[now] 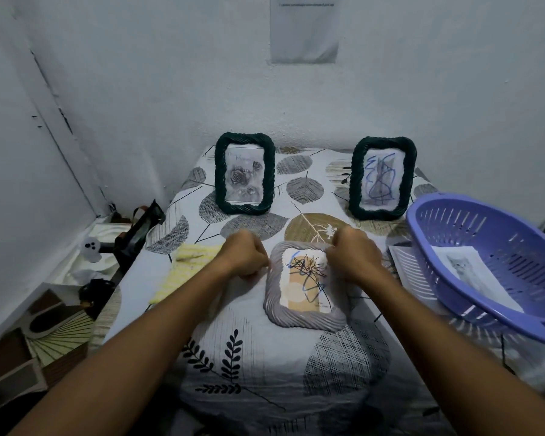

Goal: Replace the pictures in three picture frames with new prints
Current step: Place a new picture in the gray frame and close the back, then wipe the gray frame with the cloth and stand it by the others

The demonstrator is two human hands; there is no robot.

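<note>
A home bedroom corner: leaf-print bedsheet (239, 325), plaster walls (139, 73), laundry-style basket (472, 297).

Pale, rough-plastered walls (139, 73) meet in a corner at the left, a printed sheet (304, 29) hangs high on the far wall, and a leaf-patterned cloth (265, 357) covers the worktop under dim, cool light, with clutter (60, 309) on the floor left.

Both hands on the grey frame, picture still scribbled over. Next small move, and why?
Probably turn the grey frame face down to get at its back. It lies face up on the tablecloth, the left hand and right hand grip its top corners, and its scribbled picture is still inside. A cat print waits in the purple basket.
</note>
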